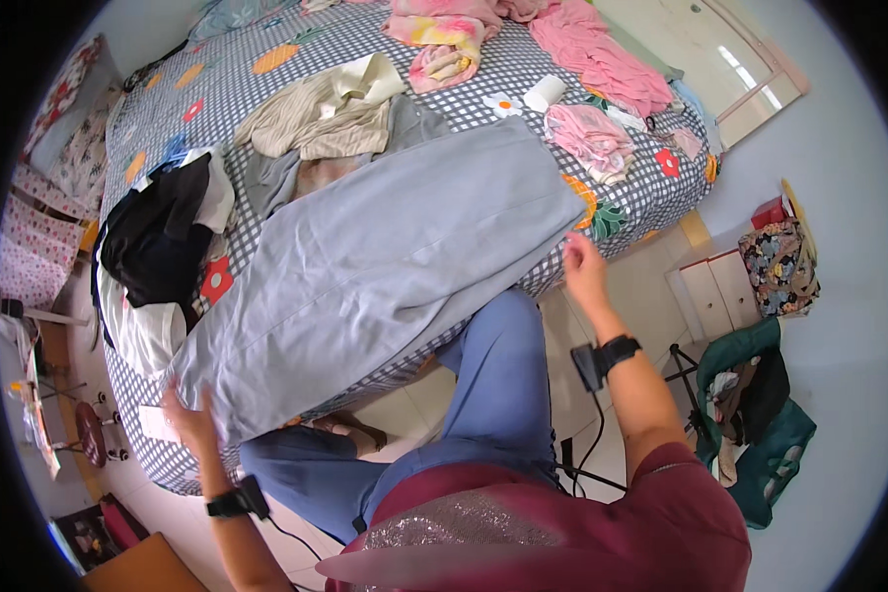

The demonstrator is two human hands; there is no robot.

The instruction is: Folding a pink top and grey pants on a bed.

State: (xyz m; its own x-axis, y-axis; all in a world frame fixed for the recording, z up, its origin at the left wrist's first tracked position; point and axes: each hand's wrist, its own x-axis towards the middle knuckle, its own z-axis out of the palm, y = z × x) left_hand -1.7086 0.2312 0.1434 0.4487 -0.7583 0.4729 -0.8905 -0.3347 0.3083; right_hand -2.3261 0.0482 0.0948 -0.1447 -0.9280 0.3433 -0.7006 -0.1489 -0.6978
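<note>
A long grey-blue garment (365,286) lies spread slantwise across the near side of the bed; it looks like a skirt or folded trousers, but I cannot tell which. My left hand (193,422) is at its lower left end, fingers apart, beside a small white card-like piece (158,424). By the garment's right end is my right hand (586,271), its fingers loosely bent and nothing visible in them. Whether its fingertips touch the cloth is unclear. Beyond the garment lies a beige ribbed top (316,113) over other grey clothing.
Black clothing (163,237) and white clothing (148,331) are heaped at the left of the checked bed (237,74). Pink clothes (590,140) and a white roll (545,93) lie at the right. A green bag (745,424) of clothes and a small drawer cabinet (718,286) stand on the right.
</note>
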